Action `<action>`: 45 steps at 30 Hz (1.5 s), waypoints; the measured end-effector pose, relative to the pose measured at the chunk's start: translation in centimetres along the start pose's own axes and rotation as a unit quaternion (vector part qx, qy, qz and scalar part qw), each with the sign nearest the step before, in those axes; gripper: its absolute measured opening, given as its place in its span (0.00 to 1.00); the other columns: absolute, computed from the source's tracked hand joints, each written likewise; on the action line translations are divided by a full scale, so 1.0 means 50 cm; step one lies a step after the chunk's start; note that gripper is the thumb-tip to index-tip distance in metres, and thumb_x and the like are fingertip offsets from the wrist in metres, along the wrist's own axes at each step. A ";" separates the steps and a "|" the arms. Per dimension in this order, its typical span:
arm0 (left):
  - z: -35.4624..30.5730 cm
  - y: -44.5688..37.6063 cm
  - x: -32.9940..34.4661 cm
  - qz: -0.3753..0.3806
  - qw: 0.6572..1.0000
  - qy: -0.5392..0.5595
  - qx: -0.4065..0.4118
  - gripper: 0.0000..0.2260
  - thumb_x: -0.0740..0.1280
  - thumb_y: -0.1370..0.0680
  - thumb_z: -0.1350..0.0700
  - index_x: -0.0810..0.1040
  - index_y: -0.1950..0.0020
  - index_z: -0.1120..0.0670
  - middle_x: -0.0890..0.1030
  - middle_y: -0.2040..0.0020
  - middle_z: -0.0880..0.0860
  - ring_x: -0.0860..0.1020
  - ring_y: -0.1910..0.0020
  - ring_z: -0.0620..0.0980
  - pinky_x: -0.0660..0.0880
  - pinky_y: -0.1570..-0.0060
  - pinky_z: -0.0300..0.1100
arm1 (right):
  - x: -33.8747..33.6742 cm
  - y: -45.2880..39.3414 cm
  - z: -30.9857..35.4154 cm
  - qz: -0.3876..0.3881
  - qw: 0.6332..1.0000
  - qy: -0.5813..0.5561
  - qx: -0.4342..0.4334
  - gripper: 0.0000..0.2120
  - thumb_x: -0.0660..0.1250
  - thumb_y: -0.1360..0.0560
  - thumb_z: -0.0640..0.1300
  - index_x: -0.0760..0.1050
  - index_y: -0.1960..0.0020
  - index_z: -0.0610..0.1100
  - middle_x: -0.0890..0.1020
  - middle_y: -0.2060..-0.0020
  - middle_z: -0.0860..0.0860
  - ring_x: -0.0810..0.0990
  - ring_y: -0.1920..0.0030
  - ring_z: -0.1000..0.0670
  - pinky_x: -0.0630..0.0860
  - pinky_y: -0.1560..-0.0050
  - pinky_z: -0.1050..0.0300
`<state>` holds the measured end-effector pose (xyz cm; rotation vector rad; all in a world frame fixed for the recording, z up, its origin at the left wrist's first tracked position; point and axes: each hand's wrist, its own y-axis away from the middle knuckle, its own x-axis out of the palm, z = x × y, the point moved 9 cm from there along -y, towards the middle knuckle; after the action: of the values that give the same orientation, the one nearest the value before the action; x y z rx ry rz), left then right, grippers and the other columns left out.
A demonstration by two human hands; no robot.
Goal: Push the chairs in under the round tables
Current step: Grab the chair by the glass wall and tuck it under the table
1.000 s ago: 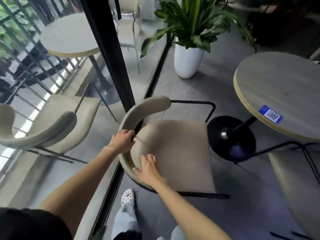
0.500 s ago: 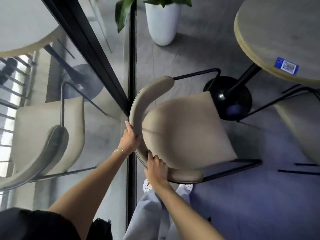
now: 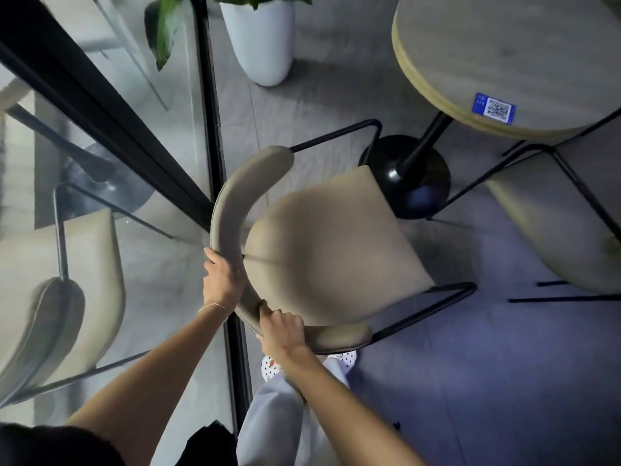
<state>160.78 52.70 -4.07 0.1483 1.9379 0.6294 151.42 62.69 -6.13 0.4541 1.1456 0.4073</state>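
A beige chair (image 3: 332, 250) with a curved padded backrest and thin black legs stands on the grey floor directly below me. My left hand (image 3: 221, 280) grips the backrest's left curve. My right hand (image 3: 280, 331) grips the backrest near its lower end. The chair's front corner reaches the black pedestal base (image 3: 413, 183) of a round wooden table (image 3: 504, 55) at the upper right, which carries a blue QR sticker. Most of the seat lies outside the tabletop's edge.
A second beige chair (image 3: 554, 227) sits partly under the same table at the right. A glass wall with a black frame (image 3: 215, 136) runs along the left, with another chair (image 3: 77, 290) and table base behind it. A white planter (image 3: 262, 38) stands at the top.
The chair has slid toward the table's base, and its front corner now meets it. My right hand has shifted along the backrest rim toward its lower end. My view tilted further down.
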 end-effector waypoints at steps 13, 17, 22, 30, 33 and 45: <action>-0.247 0.006 0.089 0.029 0.999 0.038 0.015 0.31 0.59 0.22 0.63 0.44 0.26 0.70 0.64 0.31 0.69 0.71 0.36 0.69 0.69 0.38 0.55 | -0.138 -0.021 -0.258 -0.005 0.998 0.069 0.012 0.30 0.64 0.24 0.52 0.58 0.27 0.43 0.79 0.41 0.40 0.78 0.40 0.38 0.73 0.43 0.49; -0.247 0.027 0.106 0.011 0.999 0.028 -0.013 0.32 0.58 0.22 0.64 0.43 0.26 0.71 0.62 0.30 0.69 0.73 0.37 0.69 0.71 0.39 0.54 | -0.134 0.006 -0.269 -0.008 0.996 0.083 0.007 0.29 0.64 0.24 0.52 0.60 0.28 0.43 0.80 0.43 0.41 0.80 0.42 0.38 0.74 0.45 0.49; -0.239 0.010 0.117 0.033 0.997 0.042 -0.055 0.35 0.61 0.23 0.63 0.41 0.25 0.70 0.60 0.28 0.68 0.68 0.33 0.68 0.68 0.36 0.56 | -0.134 0.006 -0.282 -0.005 0.999 0.034 0.037 0.26 0.67 0.26 0.55 0.67 0.35 0.42 0.81 0.44 0.41 0.79 0.42 0.39 0.74 0.46 0.50; -0.380 -0.062 0.054 -0.005 0.974 -0.140 0.178 0.36 0.63 0.23 0.57 0.45 0.22 0.58 0.48 0.22 0.63 0.47 0.22 0.62 0.51 0.27 0.63 | -0.275 0.027 -0.436 -0.203 0.941 -0.166 0.215 0.36 0.50 0.28 0.68 0.74 0.36 0.43 0.79 0.40 0.39 0.73 0.36 0.38 0.67 0.35 0.45; -0.438 -0.104 0.043 0.014 0.948 -0.200 0.249 0.35 0.62 0.22 0.55 0.46 0.22 0.57 0.48 0.22 0.62 0.45 0.22 0.61 0.50 0.26 0.61 | -0.288 0.050 -0.519 -0.200 0.911 -0.131 0.336 0.27 0.62 0.23 0.52 0.63 0.28 0.44 0.67 0.30 0.38 0.60 0.26 0.39 0.57 0.27 0.43; -0.582 -0.275 0.022 0.080 0.883 -0.273 0.374 0.33 0.62 0.24 0.63 0.50 0.23 0.54 0.53 0.25 0.62 0.60 0.29 0.68 0.64 0.33 0.63 | -0.150 0.143 -0.546 -0.299 0.626 -0.338 0.636 0.31 0.64 0.24 0.39 0.56 0.25 0.43 0.64 0.28 0.39 0.72 0.37 0.34 0.73 0.43 0.39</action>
<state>137.14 30.88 -2.49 0.8817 1.5178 -0.1050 122.76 68.41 -5.83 1.2589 0.5758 -1.2276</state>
